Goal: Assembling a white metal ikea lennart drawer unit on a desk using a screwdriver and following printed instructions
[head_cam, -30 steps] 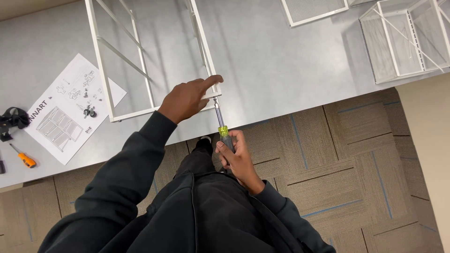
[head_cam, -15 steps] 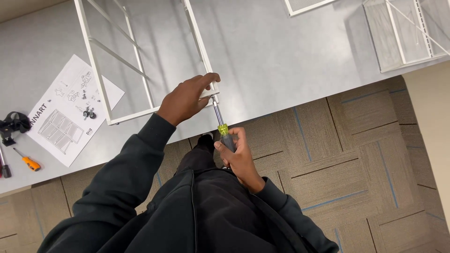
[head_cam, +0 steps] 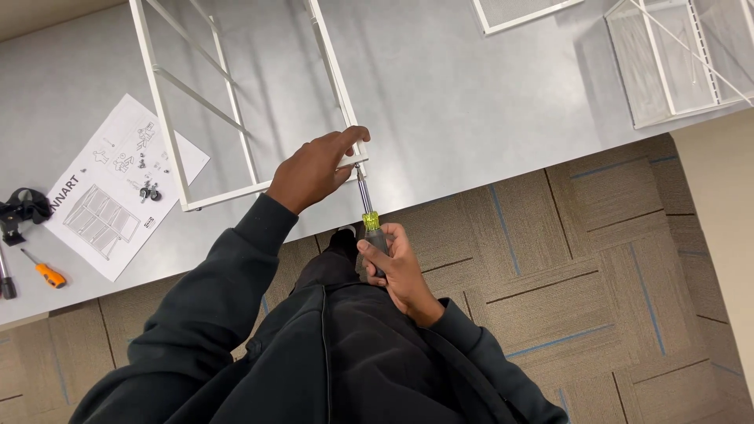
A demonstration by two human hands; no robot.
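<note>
A white metal frame [head_cam: 169,126] lies on the grey table [head_cam: 471,110]. My left hand [head_cam: 314,169] grips the frame's near right corner, thumb and fingers closed around the bar. My right hand [head_cam: 393,267] is closed around the grey and yellow handle of a screwdriver [head_cam: 367,216]. Its shaft points up at the frame corner just beside my left thumb, with the tip at the corner.
An instruction sheet [head_cam: 118,188] with small dark parts on it lies at the left. An orange screwdriver [head_cam: 43,271] and black tools [head_cam: 20,208] sit near the left edge. White mesh panels [head_cam: 675,63] lie at the far right. Carpet tiles [head_cam: 597,259] cover the floor.
The view has shifted slightly; both hands hold the same pose at the frame corner, with the screwdriver still against it.
</note>
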